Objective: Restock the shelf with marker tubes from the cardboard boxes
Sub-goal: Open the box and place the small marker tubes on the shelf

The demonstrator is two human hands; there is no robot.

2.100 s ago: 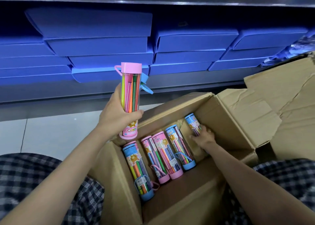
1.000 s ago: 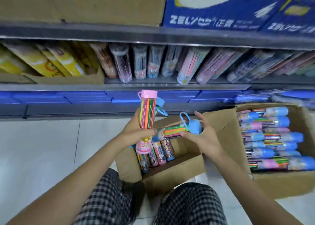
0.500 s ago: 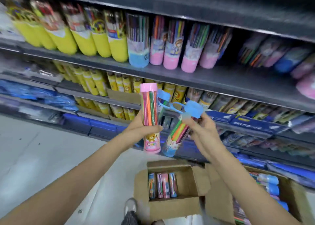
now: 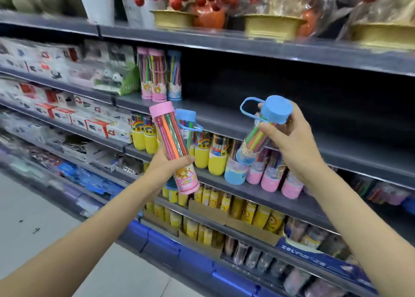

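At chest height before the shelves, both hands carry marker tubes. Left hand [image 4: 167,168] grips a pink tube [image 4: 174,148] round its lower body, cap up, leaning slightly left; a blue tube [image 4: 187,126] sits behind it in the same grasp, only its cap and loop handle plain. Right hand [image 4: 289,139] pinches a second blue tube [image 4: 261,132] near the cap, thumb across the clear wall, base tilted down-left, loop handle sticking out left.

Target shelf [image 4: 280,121]: three shelved tubes [image 4: 159,76] stand at its left end; the stretch to their right is dark and bare.

Handling, judged: tubes look light, rigid, clear plastic with smooth walls, so somewhat slippery; markers inside probably loose and able to shift. Best hold is round mid-body with fingers wrapped, not by the cap, which may pull off. Thin loop handles could snag neighbours. Tall and narrow, so likely tippy: set base flat, beside the standing three.
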